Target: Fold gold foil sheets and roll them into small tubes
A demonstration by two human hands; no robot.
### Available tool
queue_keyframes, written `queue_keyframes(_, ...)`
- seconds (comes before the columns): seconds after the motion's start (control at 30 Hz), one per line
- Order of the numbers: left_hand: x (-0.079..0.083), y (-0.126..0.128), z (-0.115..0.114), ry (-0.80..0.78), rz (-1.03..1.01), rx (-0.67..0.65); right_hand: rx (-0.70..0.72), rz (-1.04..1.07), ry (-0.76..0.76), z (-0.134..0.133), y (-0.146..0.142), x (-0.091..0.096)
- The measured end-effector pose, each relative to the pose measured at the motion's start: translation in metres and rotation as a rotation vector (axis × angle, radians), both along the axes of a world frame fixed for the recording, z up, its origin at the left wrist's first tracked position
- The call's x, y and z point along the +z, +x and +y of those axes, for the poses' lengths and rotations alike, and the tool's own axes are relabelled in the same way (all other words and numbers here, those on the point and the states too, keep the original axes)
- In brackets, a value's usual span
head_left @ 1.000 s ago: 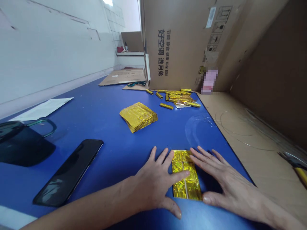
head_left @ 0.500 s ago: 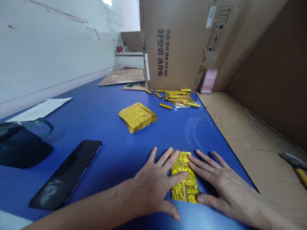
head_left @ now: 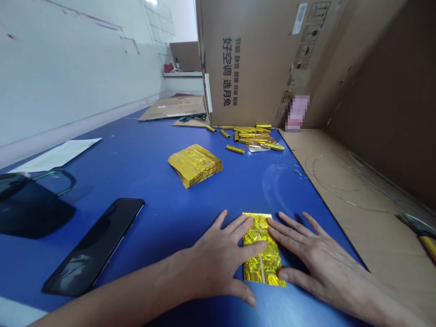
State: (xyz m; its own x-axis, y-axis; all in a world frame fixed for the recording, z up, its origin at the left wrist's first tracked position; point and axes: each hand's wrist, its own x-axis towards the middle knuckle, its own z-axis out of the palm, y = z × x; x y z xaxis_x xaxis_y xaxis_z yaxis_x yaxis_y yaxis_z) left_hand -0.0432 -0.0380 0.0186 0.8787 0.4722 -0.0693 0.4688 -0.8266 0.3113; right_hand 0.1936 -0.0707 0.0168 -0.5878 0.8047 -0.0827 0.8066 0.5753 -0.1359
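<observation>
A shiny gold foil sheet point(head_left: 260, 252), with folded edges meeting along a pale line down its middle, lies flat on the blue table point(head_left: 160, 236). My left hand point(head_left: 223, 259) rests over its left side with fingers spread, some fingertips touching the foil. From the right, my right hand point(head_left: 313, 254) lays its fingers and thumb along the sheet's right edge, also spread. Farther back sits a stack of gold foil sheets point(head_left: 195, 163). Several rolled gold foil tubes point(head_left: 235, 149) lie in a loose heap behind it, against a cardboard box.
A black phone point(head_left: 95, 247) and a dark mug point(head_left: 32, 204) are at the left, near a white paper point(head_left: 56, 156). A tall cardboard box point(head_left: 259, 54) stands at the back. Pliers point(head_left: 420, 231) and thin wire lie on the cardboard at the right.
The foil sheet's top and bottom edges now look flatter and its lower right corner shows more. Both hands stay almost in place, spread on the foil.
</observation>
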Motion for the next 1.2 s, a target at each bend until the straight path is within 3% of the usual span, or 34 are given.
queue_keyframes(0.33, -0.002, -0.001, 0.001, 0.032, -0.019, -0.003, -0.001, 0.029, -0.018, 0.000, 0.002, 0.000)
queue_keyframes(0.63, -0.002, 0.000, 0.002, 0.032, -0.035, -0.011, -0.026, 0.034, 0.007, 0.006, -0.015, -0.003)
queue_keyframes(0.9, 0.001, 0.000, 0.000, -0.002, -0.029, 0.022, -0.025, -0.040, 0.050, 0.006, -0.002, -0.009)
queue_keyframes(1.2, -0.004, 0.010, 0.010, 0.166, -0.025, 0.112, -0.039, -0.027, 0.091, 0.005, -0.004, -0.013)
